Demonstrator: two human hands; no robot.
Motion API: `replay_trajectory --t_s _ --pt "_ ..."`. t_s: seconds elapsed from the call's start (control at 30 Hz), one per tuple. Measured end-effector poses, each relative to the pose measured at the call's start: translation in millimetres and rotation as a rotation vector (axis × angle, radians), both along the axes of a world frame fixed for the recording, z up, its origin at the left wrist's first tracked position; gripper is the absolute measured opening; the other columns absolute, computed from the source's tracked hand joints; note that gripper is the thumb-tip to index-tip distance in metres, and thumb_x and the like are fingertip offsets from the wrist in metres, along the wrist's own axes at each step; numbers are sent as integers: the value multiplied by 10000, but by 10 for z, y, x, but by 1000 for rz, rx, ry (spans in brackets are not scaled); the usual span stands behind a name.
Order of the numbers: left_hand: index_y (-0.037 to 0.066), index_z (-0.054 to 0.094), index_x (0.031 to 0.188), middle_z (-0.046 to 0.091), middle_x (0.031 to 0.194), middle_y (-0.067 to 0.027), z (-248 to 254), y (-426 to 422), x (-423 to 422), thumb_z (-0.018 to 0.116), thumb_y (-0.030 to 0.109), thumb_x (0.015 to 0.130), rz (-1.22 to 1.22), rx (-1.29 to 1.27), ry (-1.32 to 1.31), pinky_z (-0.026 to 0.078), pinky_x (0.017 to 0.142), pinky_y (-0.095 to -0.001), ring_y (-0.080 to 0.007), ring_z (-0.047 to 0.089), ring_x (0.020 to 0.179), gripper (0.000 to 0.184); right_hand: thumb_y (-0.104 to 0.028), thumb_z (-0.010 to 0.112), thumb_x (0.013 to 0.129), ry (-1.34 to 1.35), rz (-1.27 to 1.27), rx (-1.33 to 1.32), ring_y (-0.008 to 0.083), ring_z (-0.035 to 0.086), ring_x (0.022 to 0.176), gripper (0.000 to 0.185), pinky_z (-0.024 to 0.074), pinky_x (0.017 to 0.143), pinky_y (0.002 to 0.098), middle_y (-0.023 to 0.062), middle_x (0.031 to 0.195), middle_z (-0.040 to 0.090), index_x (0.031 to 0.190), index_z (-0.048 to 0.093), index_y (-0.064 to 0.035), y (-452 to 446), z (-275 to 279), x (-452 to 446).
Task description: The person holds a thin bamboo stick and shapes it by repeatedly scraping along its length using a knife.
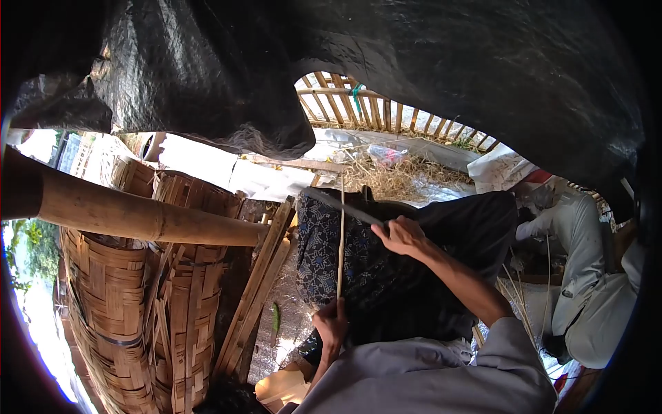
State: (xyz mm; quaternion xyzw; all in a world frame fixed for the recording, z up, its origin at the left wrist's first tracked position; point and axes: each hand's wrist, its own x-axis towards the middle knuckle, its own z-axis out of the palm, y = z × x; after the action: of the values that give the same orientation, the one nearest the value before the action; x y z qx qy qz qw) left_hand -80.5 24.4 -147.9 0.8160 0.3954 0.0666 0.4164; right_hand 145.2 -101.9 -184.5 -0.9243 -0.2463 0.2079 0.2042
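Observation:
My left hand (331, 323) is closed round the lower end of a thin pale bamboo strip (341, 252), which stands up in front of my knees. In my right hand (402, 237) is a knife, gripped at its handle. Its long dark blade (350, 210) points up and left and crosses the strip near its upper part; whether the edge touches the strip I cannot tell. A dark blue patterned cloth (317, 252) lies over my leg behind the strip. The knife's handle is mostly hidden by my fingers.
Tall woven bamboo baskets (114, 297) stand at the left, under a thick bamboo pole (152, 219). Wooden slats (256, 293) lean beside them. A black tarp (441, 76) hangs overhead. Straw (386, 176) lies ahead. Another person (579, 255) sits at the right, near thin strips.

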Motion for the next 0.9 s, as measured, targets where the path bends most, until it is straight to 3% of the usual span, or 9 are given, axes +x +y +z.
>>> replay_trajectory --t_s 0.07,0.1,0.23,0.37,0.53,0.6,0.8,0.87,0.9 --pt "-29 645 789 568 529 -116 -72 20 -92 608 156 806 -66 125 -47 381 456 -277 -80 490 474 189 -604 412 820 35 190 60 338 621 612 631 503 556 418 206 612 593 697 641 -29 -48 180 -190" --pt "-14 633 763 547 523 -125 6 19 -78 597 126 806 -91 151 -48 377 445 -278 -100 482 450 151 -637 437 787 -72 309 81 338 624 621 622 503 573 422 202 626 597 753 658 -56 -53 140 -292" --pt "-35 637 773 510 505 -150 188 95 -112 609 135 793 -134 88 5 375 441 -287 -79 458 449 173 -655 448 768 -260 400 76 306 617 533 636 507 507 383 167 524 566 655 662 -67 -6 51 -374" --pt "2 597 703 443 479 -119 19 137 -81 587 145 813 -113 158 -72 333 416 -294 -108 362 423 180 -644 463 767 -236 267 188 296 605 492 631 493 457 366 148 481 551 607 653 -64 121 -142 -419" --pt "-15 605 718 449 480 -125 186 103 -113 580 134 816 -147 118 58 336 420 -289 -90 367 434 180 -625 438 794 -281 101 196 305 608 503 649 493 463 383 160 493 559 590 638 -43 267 -281 -388" --pt "-22 605 722 444 476 -127 216 21 -250 577 133 820 -125 115 82 336 422 -286 -82 365 439 185 -609 397 823 -218 -181 136 322 612 525 680 501 488 403 179 516 568 563 615 -20 365 -368 -147" --pt "-27 648 779 542 512 -88 211 -63 -643 593 134 819 64 -60 -35 379 462 -254 -50 449 494 175 -588 343 855 -117 -94 83 340 623 601 699 511 542 414 204 579 590 582 609 -3 244 -284 110" --pt "-34 657 814 569 531 -81 284 -22 -583 606 153 813 38 -89 51 397 483 -240 -52 491 517 194 -586 318 862 -143 -92 92 352 625 652 706 514 591 417 212 619 602 623 618 7 194 -309 35" --pt "-35 652 784 564 531 -74 236 12 -560 603 171 820 2 -101 76 388 474 -237 -53 485 516 215 -580 311 867 28 -161 101 364 619 662 702 511 608 425 213 636 606 638 620 8 156 -172 -6"
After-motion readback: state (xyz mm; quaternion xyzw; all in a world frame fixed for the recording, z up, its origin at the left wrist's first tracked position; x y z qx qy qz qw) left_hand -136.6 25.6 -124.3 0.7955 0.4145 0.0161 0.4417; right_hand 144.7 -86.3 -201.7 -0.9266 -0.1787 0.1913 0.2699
